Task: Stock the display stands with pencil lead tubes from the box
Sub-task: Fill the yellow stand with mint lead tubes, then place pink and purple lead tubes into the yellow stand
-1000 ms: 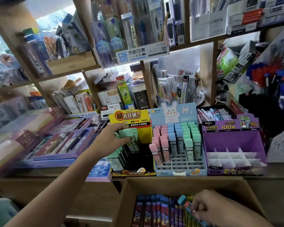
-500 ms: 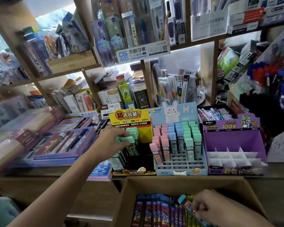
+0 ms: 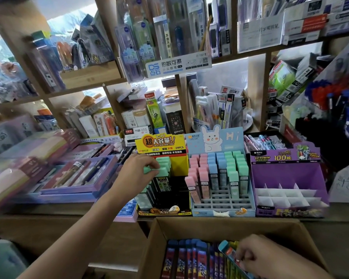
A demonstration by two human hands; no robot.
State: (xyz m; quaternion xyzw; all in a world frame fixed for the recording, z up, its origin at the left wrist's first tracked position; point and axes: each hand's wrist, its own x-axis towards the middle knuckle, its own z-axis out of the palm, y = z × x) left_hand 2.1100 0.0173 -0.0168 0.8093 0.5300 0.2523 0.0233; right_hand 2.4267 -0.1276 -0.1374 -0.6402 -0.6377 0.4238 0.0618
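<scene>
My left hand [image 3: 136, 174] pinches a green-capped lead tube [image 3: 159, 171] at the yellow-and-black display stand [image 3: 181, 166], among other green-capped tubes. To its right stands a pastel blue rabbit stand [image 3: 223, 208] with pink, blue and green tubes, its front slots bare. Further right a purple stand [image 3: 286, 174] shows bare white dividers. Below, a cardboard box [image 3: 220, 224] holds rows of blue-capped tubes [image 3: 187, 256]. My right hand [image 3: 270, 258] is in the box, fingers closed on a light-blue-capped tube [image 3: 227, 249] tilted up out of the row.
Wooden shelves behind carry packaged pens and boxes [image 3: 165, 37]. Purple pen gift boxes [image 3: 77, 176] lie on the counter to the left. A pen rack [image 3: 338, 101] crowds the right side. The counter's front edge [image 3: 48, 216] runs just behind the box.
My left hand has lowered the green-capped tube a little into the yellow stand. My right hand stays in the box on the same tube.
</scene>
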